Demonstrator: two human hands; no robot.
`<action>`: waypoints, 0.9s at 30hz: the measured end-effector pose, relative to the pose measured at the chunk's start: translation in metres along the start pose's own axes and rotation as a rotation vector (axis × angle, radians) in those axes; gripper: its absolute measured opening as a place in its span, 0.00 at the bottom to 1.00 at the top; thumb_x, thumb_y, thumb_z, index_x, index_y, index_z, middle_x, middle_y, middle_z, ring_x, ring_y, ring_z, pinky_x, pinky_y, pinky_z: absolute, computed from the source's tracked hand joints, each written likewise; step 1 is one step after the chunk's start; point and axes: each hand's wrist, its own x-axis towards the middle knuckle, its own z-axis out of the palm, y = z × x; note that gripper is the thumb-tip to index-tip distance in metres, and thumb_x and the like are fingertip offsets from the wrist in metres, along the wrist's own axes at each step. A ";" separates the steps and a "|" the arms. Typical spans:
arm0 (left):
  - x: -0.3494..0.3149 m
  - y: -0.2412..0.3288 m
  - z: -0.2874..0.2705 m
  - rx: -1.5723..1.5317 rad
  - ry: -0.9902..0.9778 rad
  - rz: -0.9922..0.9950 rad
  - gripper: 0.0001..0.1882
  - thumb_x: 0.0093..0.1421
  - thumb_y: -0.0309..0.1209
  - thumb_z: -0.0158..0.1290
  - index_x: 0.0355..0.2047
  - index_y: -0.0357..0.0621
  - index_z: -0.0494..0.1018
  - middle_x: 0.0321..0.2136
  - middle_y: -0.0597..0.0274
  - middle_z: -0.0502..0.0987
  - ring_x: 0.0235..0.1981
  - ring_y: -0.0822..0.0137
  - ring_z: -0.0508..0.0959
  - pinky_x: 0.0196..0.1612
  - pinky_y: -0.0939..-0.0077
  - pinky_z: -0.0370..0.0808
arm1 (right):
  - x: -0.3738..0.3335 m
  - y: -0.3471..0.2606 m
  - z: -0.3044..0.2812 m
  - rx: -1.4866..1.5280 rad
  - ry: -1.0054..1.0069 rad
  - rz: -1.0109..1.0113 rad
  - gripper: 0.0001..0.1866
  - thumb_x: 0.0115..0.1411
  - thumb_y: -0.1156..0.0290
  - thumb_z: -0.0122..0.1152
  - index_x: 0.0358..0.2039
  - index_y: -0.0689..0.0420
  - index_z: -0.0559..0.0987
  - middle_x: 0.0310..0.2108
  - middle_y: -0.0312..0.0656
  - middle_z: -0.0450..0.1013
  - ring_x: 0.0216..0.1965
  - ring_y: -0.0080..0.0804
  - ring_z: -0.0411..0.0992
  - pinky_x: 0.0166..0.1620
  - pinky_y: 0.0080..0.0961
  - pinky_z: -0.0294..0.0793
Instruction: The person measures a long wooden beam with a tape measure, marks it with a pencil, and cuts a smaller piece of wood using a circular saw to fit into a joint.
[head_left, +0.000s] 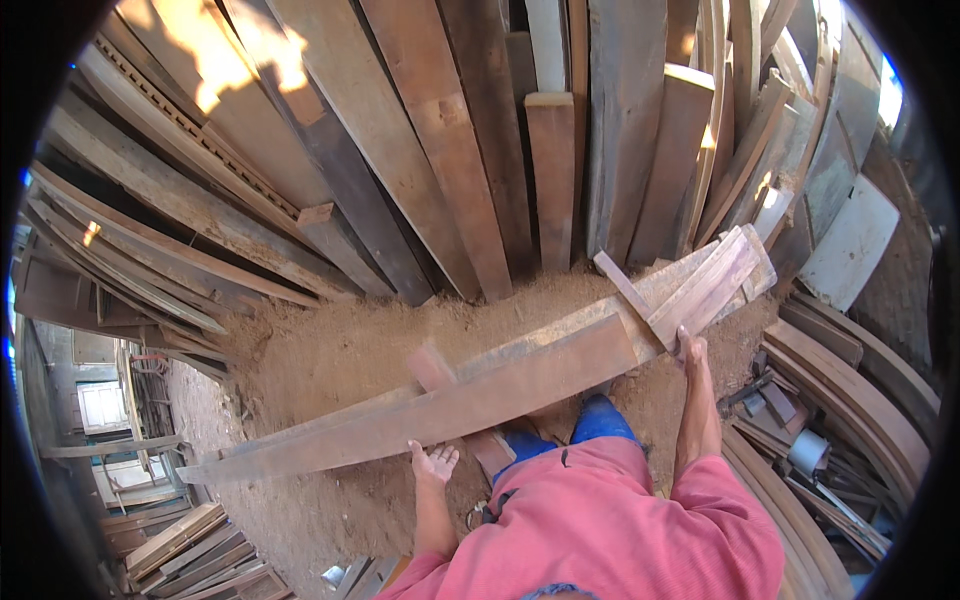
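A long brown plank (480, 400) stretches slantwise in front of me, from the lower left up to the right. Palm up and fingers spread, my left hand (434, 463) is at the plank's near edge; whether it bears any weight I cannot tell. My right hand (692, 347) is closed at the near end of a short reddish board (705, 285), its fingers partly hidden. That board lies on the right end of a longer, paler plank (755, 262) beneath. A narrow wooden strip (622, 284) lies slantwise beside the short board.
Many tall boards (440, 130) lean in a row along the far side. A wood piece (432, 368) sticks out from under the long plank. Curved boards and scrap with a grey cylinder (808, 453) lie at right. Stacked offcuts (195, 555) sit lower left on the dirt floor (310, 350).
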 end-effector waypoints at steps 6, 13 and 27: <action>-0.007 0.000 0.008 0.135 0.015 0.032 0.51 0.64 0.69 0.38 0.71 0.41 0.44 0.72 0.42 0.48 0.69 0.39 0.56 0.66 0.43 0.59 | -0.020 -0.022 -0.023 0.253 0.047 -0.414 0.21 0.64 0.63 0.59 0.45 0.72 0.79 0.37 0.45 0.78 0.33 0.28 0.74 0.38 0.30 0.72; 0.000 0.017 -0.007 0.457 -0.108 0.076 0.43 0.67 0.65 0.39 0.67 0.41 0.52 0.62 0.39 0.65 0.53 0.43 0.73 0.51 0.48 0.75 | -0.061 -0.110 -0.056 0.454 -0.023 -0.530 0.19 0.66 0.70 0.57 0.52 0.71 0.77 0.45 0.43 0.78 0.42 0.28 0.75 0.49 0.27 0.73; -0.068 0.187 -0.021 1.317 -0.850 0.678 0.34 0.56 0.46 0.64 0.57 0.39 0.69 0.46 0.49 0.78 0.47 0.54 0.79 0.53 0.59 0.76 | -0.381 -0.112 0.158 0.067 -0.771 -0.450 0.18 0.61 0.60 0.63 0.42 0.63 0.82 0.35 0.32 0.77 0.36 0.18 0.72 0.41 0.19 0.73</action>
